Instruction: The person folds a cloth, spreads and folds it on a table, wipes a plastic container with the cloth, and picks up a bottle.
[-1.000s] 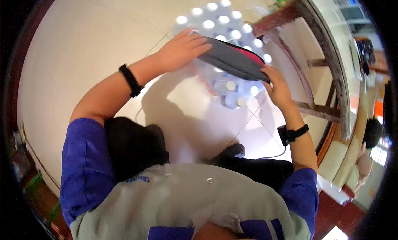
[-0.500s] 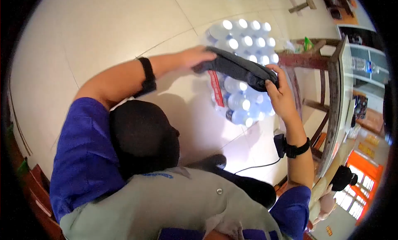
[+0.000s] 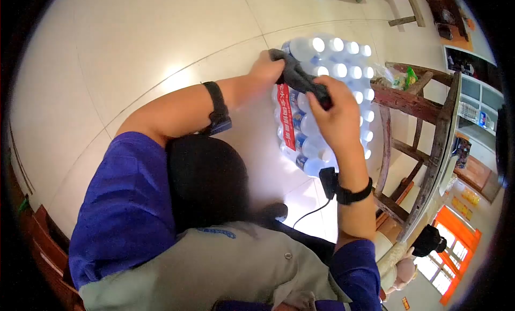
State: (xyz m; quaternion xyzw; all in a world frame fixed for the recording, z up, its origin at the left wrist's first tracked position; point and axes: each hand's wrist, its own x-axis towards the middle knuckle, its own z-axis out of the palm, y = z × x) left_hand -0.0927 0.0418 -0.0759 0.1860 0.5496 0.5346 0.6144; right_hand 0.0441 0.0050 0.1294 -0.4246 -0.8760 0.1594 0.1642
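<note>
Plainly a narrow, bunched dark-grey fabric piece [image 3: 296,75], ends in the grip of left hand [image 3: 266,69] and right hand [image 3: 340,111].

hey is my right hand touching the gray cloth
Touching. The head view shows the right hand with the end of the gray cloth between its thumb and fingers, no gap visible.
</note>
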